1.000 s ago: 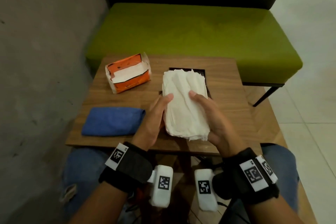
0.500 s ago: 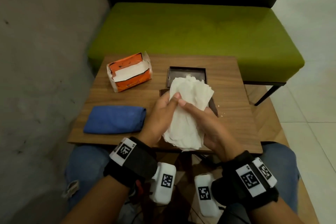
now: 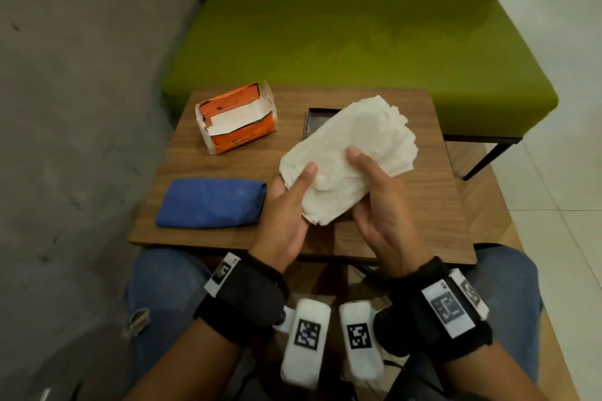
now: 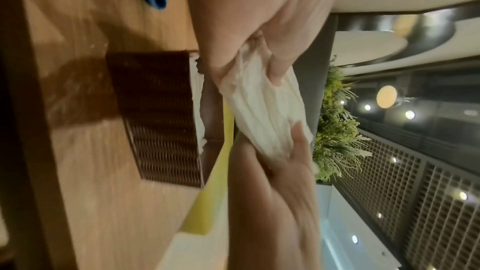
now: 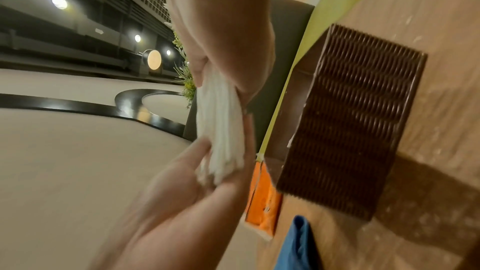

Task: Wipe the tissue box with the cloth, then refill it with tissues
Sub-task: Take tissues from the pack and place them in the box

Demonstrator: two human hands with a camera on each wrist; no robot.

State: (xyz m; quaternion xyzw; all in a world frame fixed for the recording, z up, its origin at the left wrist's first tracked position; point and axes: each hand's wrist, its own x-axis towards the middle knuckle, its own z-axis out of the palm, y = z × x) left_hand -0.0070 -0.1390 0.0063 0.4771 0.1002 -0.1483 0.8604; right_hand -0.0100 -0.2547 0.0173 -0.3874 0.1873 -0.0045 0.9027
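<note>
Both hands, left hand [image 3: 286,205] and right hand [image 3: 384,205], are pinching the tissue stack [image 3: 348,159] between fingers and thumbs, refilling; next, lowering it squarely into the brown tissue box [image 3: 314,122].

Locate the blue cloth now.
Head view: the blue cloth lies folded on the wooden table's near-left part, nearer than the orange tissue pack, beside the left hand.

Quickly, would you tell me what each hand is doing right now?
Left hand: grips the near end of the tissue stack, thumb on top.
Right hand: grips the same stack from the other side, thumb on top.
</note>
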